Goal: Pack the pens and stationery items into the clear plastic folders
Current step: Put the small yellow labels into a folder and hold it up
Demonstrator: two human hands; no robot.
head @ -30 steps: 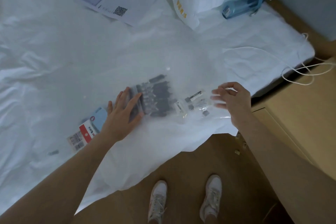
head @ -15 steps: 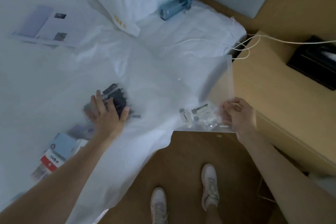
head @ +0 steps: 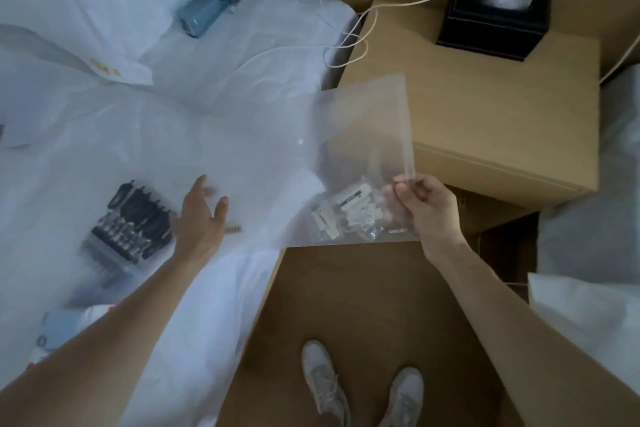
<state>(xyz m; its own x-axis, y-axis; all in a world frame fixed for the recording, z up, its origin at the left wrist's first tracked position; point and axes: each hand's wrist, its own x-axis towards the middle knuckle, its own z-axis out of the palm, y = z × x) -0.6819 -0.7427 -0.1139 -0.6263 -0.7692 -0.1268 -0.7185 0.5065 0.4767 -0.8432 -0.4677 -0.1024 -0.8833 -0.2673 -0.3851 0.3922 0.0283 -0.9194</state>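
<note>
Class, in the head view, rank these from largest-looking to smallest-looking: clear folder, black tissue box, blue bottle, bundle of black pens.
1. clear folder, plainly largest.
2. black tissue box and bundle of black pens look alike; not ranked.
3. blue bottle, smallest, though farther away, so unsure.

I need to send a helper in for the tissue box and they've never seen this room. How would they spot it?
Start at the bed and look to the wooden nightstand beside its head end. The tissue box sits at the nightstand's far corner, by a white cable. It is the only black thing there, with white tissue showing through a slot on top.
</note>
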